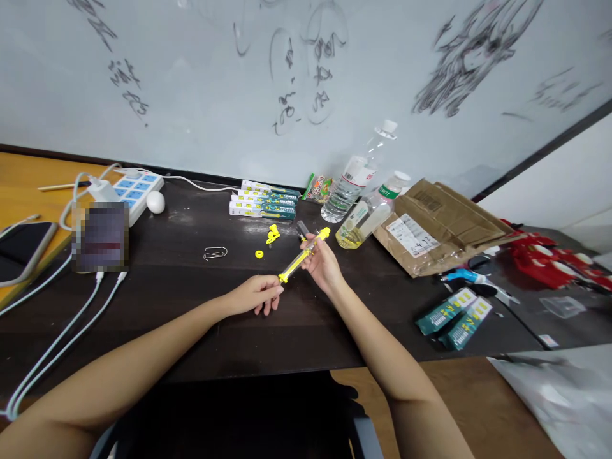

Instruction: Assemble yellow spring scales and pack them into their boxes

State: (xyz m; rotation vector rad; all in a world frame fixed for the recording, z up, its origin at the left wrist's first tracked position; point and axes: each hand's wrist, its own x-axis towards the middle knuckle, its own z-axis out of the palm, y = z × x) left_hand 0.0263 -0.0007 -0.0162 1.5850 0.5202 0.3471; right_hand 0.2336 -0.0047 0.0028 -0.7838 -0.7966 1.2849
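Observation:
A slim clear tube with yellow ends (297, 262) and a yellow rod inside slants above the dark desk. My right hand (325, 264) is closed around its upper part. At its lower yellow end, the thumb and forefinger of my left hand (255, 295) pinch the tip. A short clear tube (302, 229) shows just beyond my right fingers; whether they touch it I cannot tell. On the desk past my hands are a small yellow plastic part (273, 234) and a yellow ring (259, 254). Further left lies a metal wire piece like a large paper clip (215, 253).
Several slim boxes (262, 207) lie at the back by a snack packet (317, 188). Right stand two plastic bottles (347, 191) (368, 220), a cardboard parcel (430, 217) and two green boxes (454, 319). Left are a power strip (143, 194), cables and a phone (23, 252).

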